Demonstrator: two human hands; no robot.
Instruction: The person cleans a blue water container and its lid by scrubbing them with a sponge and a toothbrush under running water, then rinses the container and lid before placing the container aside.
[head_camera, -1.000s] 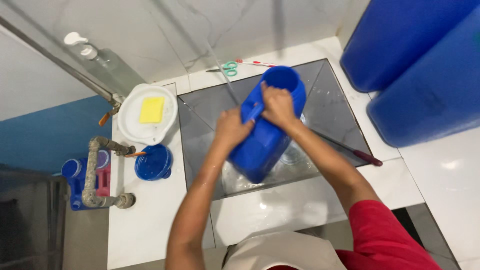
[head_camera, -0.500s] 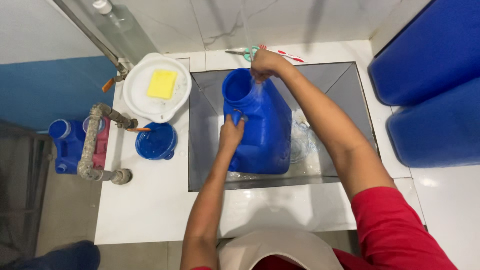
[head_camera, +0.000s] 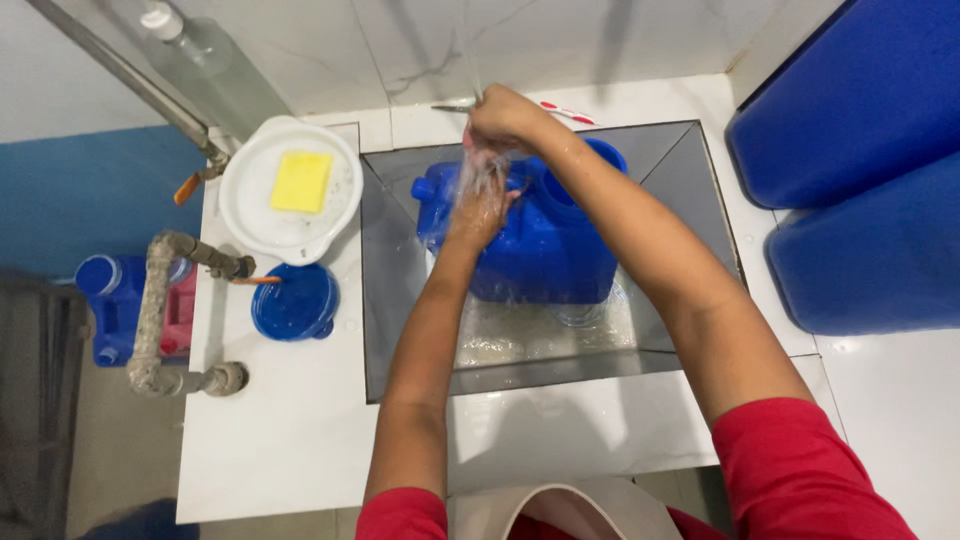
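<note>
Rinse step: left hand (head_camera: 480, 205) lay open under water on blue jug (head_camera: 540, 240), right hand (head_camera: 505, 115) clenched above it, grip unclear; next needed water shut off.

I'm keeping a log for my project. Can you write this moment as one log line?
left hand: under running water, on blue jug | right hand: raised above jug | jug: standing in sink | yellow sponge: in white dish
</note>
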